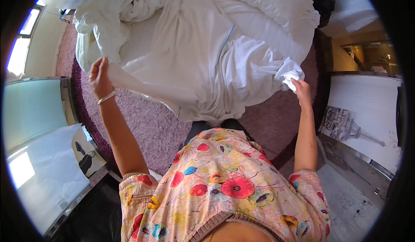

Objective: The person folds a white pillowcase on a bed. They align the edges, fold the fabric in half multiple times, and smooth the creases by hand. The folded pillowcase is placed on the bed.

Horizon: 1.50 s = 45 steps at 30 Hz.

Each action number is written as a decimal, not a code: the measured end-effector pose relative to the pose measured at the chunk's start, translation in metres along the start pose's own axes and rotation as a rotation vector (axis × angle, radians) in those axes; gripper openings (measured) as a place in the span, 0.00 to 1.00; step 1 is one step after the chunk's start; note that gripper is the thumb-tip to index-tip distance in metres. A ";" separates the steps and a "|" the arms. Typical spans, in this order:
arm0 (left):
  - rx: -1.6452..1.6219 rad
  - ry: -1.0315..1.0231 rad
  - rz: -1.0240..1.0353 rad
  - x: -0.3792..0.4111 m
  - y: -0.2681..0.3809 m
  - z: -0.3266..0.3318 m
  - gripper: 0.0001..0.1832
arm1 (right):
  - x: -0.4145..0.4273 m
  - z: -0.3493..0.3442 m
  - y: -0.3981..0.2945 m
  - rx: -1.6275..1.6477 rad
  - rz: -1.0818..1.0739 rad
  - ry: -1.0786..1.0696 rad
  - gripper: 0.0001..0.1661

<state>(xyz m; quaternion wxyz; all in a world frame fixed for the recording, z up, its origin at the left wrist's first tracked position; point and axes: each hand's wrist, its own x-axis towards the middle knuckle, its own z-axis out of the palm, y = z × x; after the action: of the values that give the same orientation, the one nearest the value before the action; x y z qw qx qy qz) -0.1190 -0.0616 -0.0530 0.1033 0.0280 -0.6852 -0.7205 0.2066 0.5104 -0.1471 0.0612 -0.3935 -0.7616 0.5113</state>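
A large white cloth [181,57], with a blue line along part of it, hangs spread between my hands and drapes down to my legs. My left hand [101,75] pinches its edge at the left, arm stretched out, a bracelet on the wrist. On the right, my right hand [301,91] grips a bunched corner of the white fabric. Beyond lies a bed with a white sheet [139,37], partly covered by the cloth. A crumpled white duvet [100,21] is heaped at its left, and a white pillow [259,5] or similar padded bedding lies at the far side.
A purple shaggy rug [146,128] covers the floor around my legs. At left stands furniture with a glossy pale top [48,167]. To the right are a panel with an Eiffel Tower picture [356,128] and a mirrored surface [373,54]. A window [24,44] is at far left.
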 end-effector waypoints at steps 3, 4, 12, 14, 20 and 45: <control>-0.055 0.026 0.069 0.007 0.047 0.014 0.09 | 0.007 0.020 0.003 -0.235 -0.005 -0.064 0.18; -0.057 0.023 0.086 0.010 0.056 0.015 0.10 | 0.008 0.024 -0.002 -0.470 0.024 -0.049 0.23; 0.071 -0.109 0.080 0.002 0.059 0.014 0.10 | -0.017 0.044 -0.040 -0.424 -0.029 0.083 0.32; 0.139 -0.203 0.082 -0.014 0.055 0.016 0.08 | -0.023 0.046 -0.048 -0.351 -0.089 0.127 0.31; 0.181 -0.487 0.015 -0.055 0.047 0.021 0.07 | -0.052 0.023 -0.088 0.161 -0.121 0.073 0.18; 0.309 -1.219 0.506 -0.205 0.026 0.084 0.09 | -0.117 0.244 -0.126 0.220 0.163 -0.927 0.29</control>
<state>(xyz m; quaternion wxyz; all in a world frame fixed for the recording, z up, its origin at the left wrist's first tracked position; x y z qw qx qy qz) 0.0686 0.0581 -0.0431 -0.1413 -0.5299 -0.7017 -0.4549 0.0974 0.2335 -0.1215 -0.2838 -0.1737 -0.6168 0.7134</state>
